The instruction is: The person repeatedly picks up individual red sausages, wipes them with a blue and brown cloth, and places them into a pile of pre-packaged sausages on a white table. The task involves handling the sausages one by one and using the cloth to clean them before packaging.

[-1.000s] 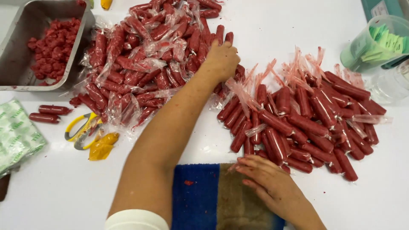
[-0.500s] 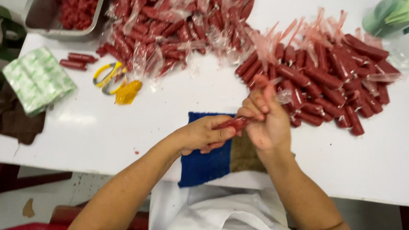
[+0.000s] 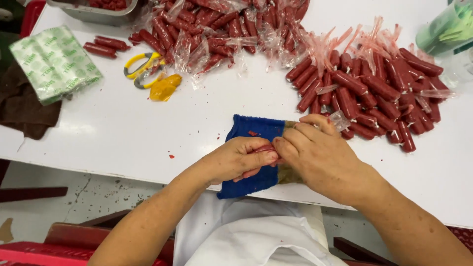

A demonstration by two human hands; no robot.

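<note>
Fingers (image 3: 261, 156) of both hands pinch one short red plastic-wrapped sausage (image 3: 266, 149), lying crosswise, at lower centre above the blue cloth (image 3: 249, 129).

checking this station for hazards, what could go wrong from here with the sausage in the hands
The small red sausage pinched between the left hand and right hand sits over the blue cloth near the white table's edge; it might slip off. The yellow-handled scissors lie close to the wrapped sausage pile.

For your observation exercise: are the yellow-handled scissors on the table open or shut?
Cannot tell for certain. The scissors lie flat on the table, untouched, beside a yellow scrap; their blades are hidden under the wrapped sausages.
</note>
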